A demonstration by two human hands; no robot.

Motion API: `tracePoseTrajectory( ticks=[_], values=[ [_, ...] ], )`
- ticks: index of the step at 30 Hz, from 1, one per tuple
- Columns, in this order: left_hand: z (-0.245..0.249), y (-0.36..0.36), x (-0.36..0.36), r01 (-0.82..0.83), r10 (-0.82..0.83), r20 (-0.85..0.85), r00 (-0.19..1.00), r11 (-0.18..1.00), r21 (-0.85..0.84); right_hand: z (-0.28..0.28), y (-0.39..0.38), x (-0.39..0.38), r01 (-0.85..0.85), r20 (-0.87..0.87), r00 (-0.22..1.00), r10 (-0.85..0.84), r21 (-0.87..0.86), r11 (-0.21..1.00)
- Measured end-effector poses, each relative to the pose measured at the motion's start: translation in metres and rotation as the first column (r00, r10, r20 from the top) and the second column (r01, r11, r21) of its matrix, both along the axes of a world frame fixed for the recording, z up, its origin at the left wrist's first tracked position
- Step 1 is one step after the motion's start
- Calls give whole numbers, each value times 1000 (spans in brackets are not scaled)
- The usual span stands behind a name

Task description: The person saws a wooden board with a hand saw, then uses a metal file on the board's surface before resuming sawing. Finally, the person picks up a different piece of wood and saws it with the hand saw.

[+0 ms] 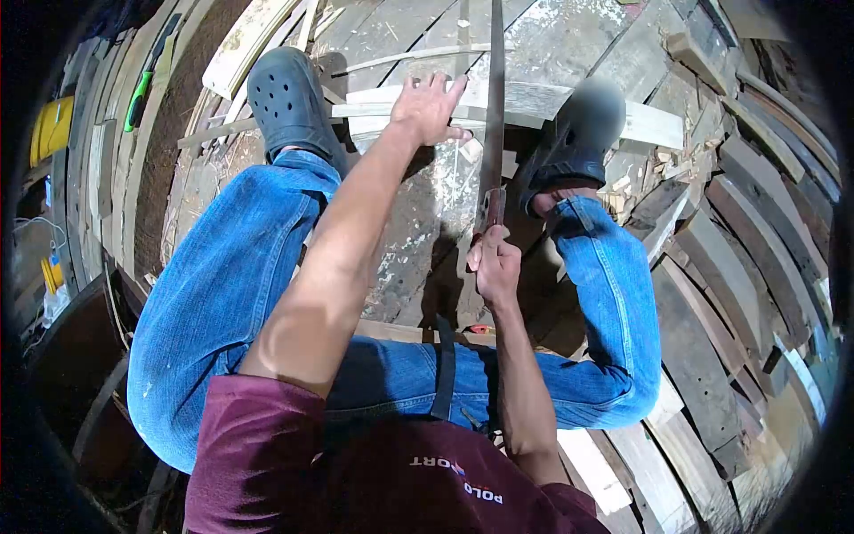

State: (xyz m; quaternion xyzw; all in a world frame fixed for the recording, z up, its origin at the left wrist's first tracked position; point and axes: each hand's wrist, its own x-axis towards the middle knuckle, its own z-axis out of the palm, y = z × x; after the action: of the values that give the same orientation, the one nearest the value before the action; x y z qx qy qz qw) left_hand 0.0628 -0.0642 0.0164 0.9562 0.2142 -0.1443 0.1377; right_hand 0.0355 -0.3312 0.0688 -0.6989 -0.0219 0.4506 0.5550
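Observation:
My right hand [496, 264] is wrapped round the brown handle of a long-bladed machete [495, 116], its blade pointing away from me between my feet. My left hand [431, 110] is stretched forward with fingers spread, palm down on a pale wooden strip [374, 109] lying across the floor. The machete blade overlaps a wider pale board [652, 125] just right of my left hand. Both strips run crosswise between my dark clogs, the left clog [289, 98] and the right clog [583, 133].
Stacked timber pieces [756, 254] crowd the right side. More planks stand on the left, with a green-handled tool [139, 100] on them. Wood chips [654, 165] litter the floor near my right foot. A dark round container [80, 356] sits at lower left.

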Motion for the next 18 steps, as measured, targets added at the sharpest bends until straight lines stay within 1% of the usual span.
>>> tracePoseTrajectory(
  ticks=[1, 2, 4, 5, 8, 9, 10, 12, 16, 18],
  values=[
    [2, 0, 0, -3, 3, -9, 1000, 1000, -6, -2, 0, 0, -2, -2, 1000, 2, 6, 1000],
    [4, 0, 0, -6, 6, -17, 1000, 1000, -11, -3, 0, 0, -12, 37, 999, 13, -26, 1000],
    [-2, 0, 0, -16, 17, 17, 1000, 999, -29, -2, 3, 0, -24, 115, 993, 35, -92, 995],
    [-5, 0, -1, -8, 9, 22, 1000, 1000, -18, 0, 5, -2, 18, 53, 998, -15, -44, 999],
    [-12, 0, -2, -4, 6, 72, 997, 1000, -21, 3, 8, -5, -11, 73, 997, 24, -163, 987],
    [-12, 1, -2, -7, 10, 94, 996, 1000, -28, 2, 7, -6, 2, 61, 998, 5, -116, 993],
    [-12, 1, -2, -19, 27, 115, 993, 997, -70, 0, 6, -6, 1, 53, 999, 5, -111, 994],
    [-14, 1, -2, -44, 53, 112, 992, 995, -85, -2, 4, -8, 0, 34, 999, 4, -99, 995],
    [-16, -1, 1, -47, 49, 88, 995, 998, -33, 5, 4, -16, 19, 89, 996, -9, -111, 994],
    [-17, -1, 2, -48, 49, 57, 997, 998, -30, 8, 9, -17, 25, 60, 998, -18, -117, 993]
  ],
)
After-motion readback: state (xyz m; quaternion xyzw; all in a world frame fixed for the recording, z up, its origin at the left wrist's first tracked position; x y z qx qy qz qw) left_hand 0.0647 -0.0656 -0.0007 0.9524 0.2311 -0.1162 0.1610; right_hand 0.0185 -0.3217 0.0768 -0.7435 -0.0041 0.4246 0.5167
